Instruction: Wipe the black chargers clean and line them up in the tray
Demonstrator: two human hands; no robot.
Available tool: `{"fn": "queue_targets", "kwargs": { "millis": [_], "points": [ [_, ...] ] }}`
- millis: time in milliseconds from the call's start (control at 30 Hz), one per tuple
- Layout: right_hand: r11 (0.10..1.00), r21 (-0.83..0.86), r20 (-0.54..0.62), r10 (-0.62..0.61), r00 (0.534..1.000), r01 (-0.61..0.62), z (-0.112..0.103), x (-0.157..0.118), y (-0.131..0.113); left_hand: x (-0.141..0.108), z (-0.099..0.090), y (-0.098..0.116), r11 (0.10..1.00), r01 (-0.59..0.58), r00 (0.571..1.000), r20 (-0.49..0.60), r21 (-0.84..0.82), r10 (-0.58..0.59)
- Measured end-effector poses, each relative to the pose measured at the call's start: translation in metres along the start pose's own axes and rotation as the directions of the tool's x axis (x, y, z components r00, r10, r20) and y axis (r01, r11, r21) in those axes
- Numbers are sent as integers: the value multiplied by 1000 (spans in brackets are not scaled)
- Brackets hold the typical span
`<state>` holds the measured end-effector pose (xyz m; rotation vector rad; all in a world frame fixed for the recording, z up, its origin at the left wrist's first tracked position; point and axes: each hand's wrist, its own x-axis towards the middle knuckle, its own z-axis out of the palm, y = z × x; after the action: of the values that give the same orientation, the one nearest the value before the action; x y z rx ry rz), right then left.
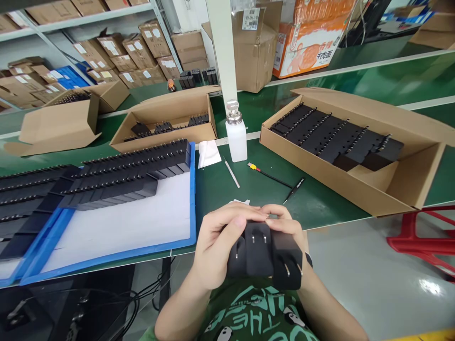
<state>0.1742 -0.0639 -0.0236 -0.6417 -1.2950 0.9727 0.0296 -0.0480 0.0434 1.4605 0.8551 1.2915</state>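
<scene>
Several black power adapters point(258, 255) with two metal prongs each are held side by side in front of my chest, just off the table's front edge. My left hand point(217, 241) wraps around their left side, thumb on the near face and fingers over the top. From the right, my right hand point(287, 219) closes over the top and right side of the group. The fingertips of both hands meet above the middle adapter. On the right, an open cardboard box point(305, 156) holds rows of similar adapters, prongs up.
A blue tray point(193, 199) with rows of adapters sits at left. Behind it stands another cardboard box point(163, 106). A white pump bottle point(237, 137), a thin white tool point(232, 173), a cable with a yellow plug point(268, 175) and a black screwdriver-like tool point(294, 190) occupy the middle.
</scene>
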Motion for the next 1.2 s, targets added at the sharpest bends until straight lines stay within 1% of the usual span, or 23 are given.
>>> {"fn": "queue_targets", "kwargs": {
  "millis": [133, 233, 300, 400, 433, 667, 867, 933, 967, 1033, 1100, 1133, 1167, 1200],
  "points": [
    [990, -144, -7, -5, 1000, 4, -7, -2, 5, 0, 3, 2, 998, -63, 998, 11, 8, 63],
    [988, -149, 23, -30, 999, 33, -14, -2, 9, 0, 3, 3, 996, -89, 996, 23, 4, 89],
    [986, -144, 70, -75, 995, 85, -18, -1, 11, -1, 2, 2, 996, -87, 996, 30, -2, 87],
    [970, -159, 162, -160, 974, 186, -22, 1, 13, -2, 1, 2, 995, -102, 994, 34, -14, 103],
    [964, -167, 175, -177, 969, 206, -22, 1, 13, -3, 1, 2, 994, -108, 993, 37, -14, 108],
    [945, -242, 164, -181, 970, 218, -22, 2, 13, -4, 0, 3, 995, -103, 994, 38, -15, 103],
    [974, -178, 149, -115, 982, 141, -23, -2, 19, -5, 2, 5, 999, -37, 999, 20, -10, 37],
    [974, -182, 149, -105, 983, 132, -25, 0, 15, -2, 3, 6, 998, 51, 999, -7, -34, -52],
    [976, -187, 149, -83, 985, 111, -25, 2, 11, 0, 5, 7, 991, 121, 992, -27, -51, -122],
    [978, -210, 143, 8, 990, 22, -28, 7, -3, 5, 7, 6, 956, 281, 955, -69, -86, -287],
    [959, -266, 132, 140, 981, -101, -30, 14, -19, 12, 11, 1, 891, 432, 888, -107, -142, -448],
    [939, -304, 122, 202, 972, -157, -31, 17, -27, 17, 13, -3, 844, 501, 840, -128, -192, -527],
    [915, -348, 107, 253, 961, -202, -32, 20, -33, 21, 16, -8, 782, 563, 778, -146, -267, -611],
    [891, -386, 91, 294, 951, -238, -34, 22, -38, 26, 19, -12, 708, 611, 708, -156, -354, -689]
  ]
}}
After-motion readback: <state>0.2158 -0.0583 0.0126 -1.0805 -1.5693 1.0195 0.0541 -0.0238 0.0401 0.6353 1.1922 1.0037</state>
